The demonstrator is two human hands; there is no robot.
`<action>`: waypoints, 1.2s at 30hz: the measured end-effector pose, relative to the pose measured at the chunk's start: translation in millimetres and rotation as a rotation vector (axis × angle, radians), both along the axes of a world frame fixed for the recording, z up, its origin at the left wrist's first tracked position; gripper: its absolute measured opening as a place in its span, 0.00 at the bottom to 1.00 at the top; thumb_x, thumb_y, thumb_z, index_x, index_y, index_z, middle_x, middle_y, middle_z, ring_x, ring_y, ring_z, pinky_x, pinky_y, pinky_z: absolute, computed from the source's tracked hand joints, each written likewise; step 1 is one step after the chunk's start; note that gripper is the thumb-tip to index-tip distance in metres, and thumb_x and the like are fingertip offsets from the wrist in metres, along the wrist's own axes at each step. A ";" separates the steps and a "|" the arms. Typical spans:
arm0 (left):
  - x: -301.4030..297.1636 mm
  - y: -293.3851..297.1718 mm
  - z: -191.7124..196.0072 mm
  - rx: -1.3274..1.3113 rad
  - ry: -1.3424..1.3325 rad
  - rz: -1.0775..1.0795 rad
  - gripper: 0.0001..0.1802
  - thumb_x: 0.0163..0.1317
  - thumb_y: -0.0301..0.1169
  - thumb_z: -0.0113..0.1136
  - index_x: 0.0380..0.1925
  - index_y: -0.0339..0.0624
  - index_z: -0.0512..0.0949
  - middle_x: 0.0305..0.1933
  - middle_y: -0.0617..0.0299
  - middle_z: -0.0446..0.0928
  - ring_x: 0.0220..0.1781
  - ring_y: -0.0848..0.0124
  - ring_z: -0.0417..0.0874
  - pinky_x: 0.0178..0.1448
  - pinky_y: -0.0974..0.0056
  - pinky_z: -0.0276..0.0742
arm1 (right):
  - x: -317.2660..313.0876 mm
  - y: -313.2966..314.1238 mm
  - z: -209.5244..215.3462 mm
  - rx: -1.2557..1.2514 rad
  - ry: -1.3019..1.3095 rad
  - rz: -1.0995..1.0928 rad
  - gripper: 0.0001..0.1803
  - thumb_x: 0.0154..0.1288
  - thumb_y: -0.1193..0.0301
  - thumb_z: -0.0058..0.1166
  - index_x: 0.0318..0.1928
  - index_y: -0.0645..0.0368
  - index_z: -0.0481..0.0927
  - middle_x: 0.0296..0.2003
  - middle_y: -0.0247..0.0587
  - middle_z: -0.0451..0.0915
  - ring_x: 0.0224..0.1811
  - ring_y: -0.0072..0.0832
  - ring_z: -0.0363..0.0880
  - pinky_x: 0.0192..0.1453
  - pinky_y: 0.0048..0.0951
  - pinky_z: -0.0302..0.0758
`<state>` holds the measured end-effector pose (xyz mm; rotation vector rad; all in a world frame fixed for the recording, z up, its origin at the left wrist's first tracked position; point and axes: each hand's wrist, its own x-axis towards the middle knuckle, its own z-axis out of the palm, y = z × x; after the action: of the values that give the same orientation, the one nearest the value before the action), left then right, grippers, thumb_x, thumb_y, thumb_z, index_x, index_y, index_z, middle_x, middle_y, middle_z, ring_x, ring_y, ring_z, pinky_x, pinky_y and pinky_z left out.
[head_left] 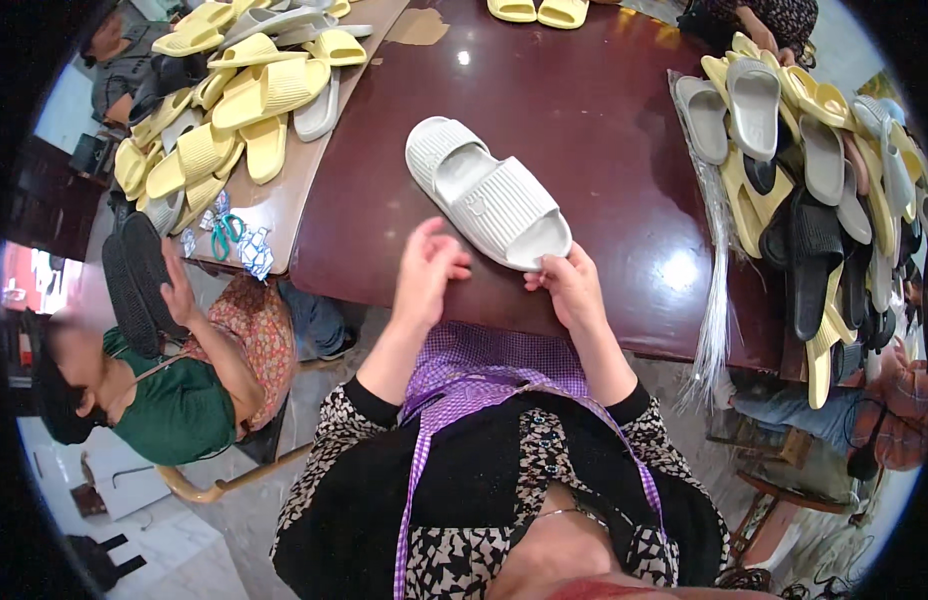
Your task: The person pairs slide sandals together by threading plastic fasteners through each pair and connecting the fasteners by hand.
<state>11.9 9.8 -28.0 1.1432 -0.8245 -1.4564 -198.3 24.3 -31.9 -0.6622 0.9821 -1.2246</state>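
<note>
Table (584, 110) first, a big dark reddish-brown glossy thing filling the upper middle of the frame. Upper left there's a lighter table (274, 205) buried under a heap of yellow slides (234, 100) with a few grey ones mixed in. Right edge of the frame has another pile of slides (804, 170), grey, yellow and black all jumbled, sitting on clear plastic bags (714, 300) that hang off the table edge. A co-worker in a green top (174, 405) sits at lower left holding a black slide (139, 280).

Dead centre is a white slide sandal (489, 195) lying flat on the dark table, running diagonally, ribbed strap up, its near end at the table's front edge. Right hand (574, 290) is pinched on that near end, fingers curled over the rim. Left hand (424, 275) is just beside the sandal, fingers loosely curled with nothing in them that I can see, fingertips close to the sole's edge but can't tell if they touch.

Smaller stuff: teal-handled scissors (224, 232) on the lighter table, and a yellow pair (537, 10) at the top edge.
</note>
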 end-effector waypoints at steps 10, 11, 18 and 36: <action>57.8 -58.5 3.0 0.145 0.281 0.230 0.21 0.63 0.35 0.56 0.51 0.32 0.69 0.48 0.52 0.74 0.46 0.62 0.77 0.49 0.55 0.77 | -48.7 46.9 29.4 -0.022 0.038 0.031 0.20 0.55 0.77 0.48 0.50 0.70 0.70 0.32 0.41 0.77 0.25 0.25 0.76 0.30 0.25 0.76; 56.8 -66.7 -1.7 0.119 0.274 0.277 0.19 0.62 0.34 0.57 0.48 0.32 0.72 0.46 0.53 0.75 0.45 0.62 0.77 0.48 0.55 0.78 | -52.1 50.2 33.2 -0.017 0.104 0.051 0.21 0.54 0.77 0.48 0.50 0.69 0.70 0.33 0.41 0.78 0.26 0.25 0.76 0.30 0.25 0.76; 88.6 -80.8 21.6 0.075 0.128 0.327 0.16 0.62 0.30 0.51 0.48 0.33 0.72 0.48 0.53 0.77 0.50 0.61 0.79 0.54 0.54 0.77 | -103.0 65.4 26.5 -0.041 0.293 -0.070 0.24 0.53 0.77 0.49 0.54 0.66 0.70 0.39 0.39 0.78 0.34 0.24 0.77 0.36 0.23 0.76; -32.6 -176.1 28.6 -0.301 -0.187 -0.215 0.21 0.66 0.31 0.50 0.55 0.29 0.69 0.53 0.50 0.74 0.52 0.66 0.76 0.55 0.65 0.72 | -102.9 -106.6 77.8 -0.618 0.845 -0.482 0.17 0.55 0.69 0.60 0.44 0.64 0.78 0.36 0.43 0.81 0.39 0.25 0.79 0.45 0.27 0.75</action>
<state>-20.7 -166.3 0.6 0.9928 -1.2843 -1.3524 -301.2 -82.2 45.9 -1.5770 1.5208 -1.7427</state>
